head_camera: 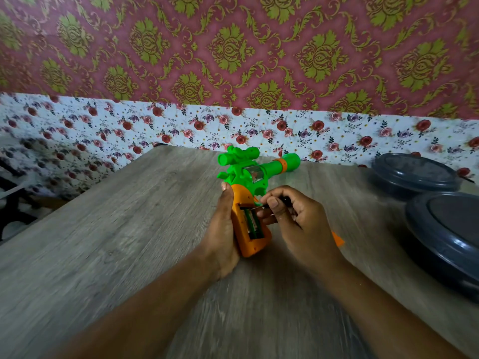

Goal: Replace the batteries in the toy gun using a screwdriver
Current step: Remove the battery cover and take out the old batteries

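A green toy gun (248, 172) with an orange handle lies on the wooden table (129, 216), barrel pointing away to the right. My left hand (223, 224) grips the orange handle from the left side. The battery compartment (251, 222) in the handle is open, and batteries show inside it. My right hand (293, 216) holds a dark screwdriver (285, 202), its metal tip at the top edge of the compartment. An orange piece (338, 239), perhaps the compartment cover, lies on the table behind my right wrist, mostly hidden.
Two dark round lidded containers (414, 174) (451, 239) stand at the right edge of the table. A floral-papered wall runs along the table's far side. The table's left edge drops off near a dark frame (13, 198).
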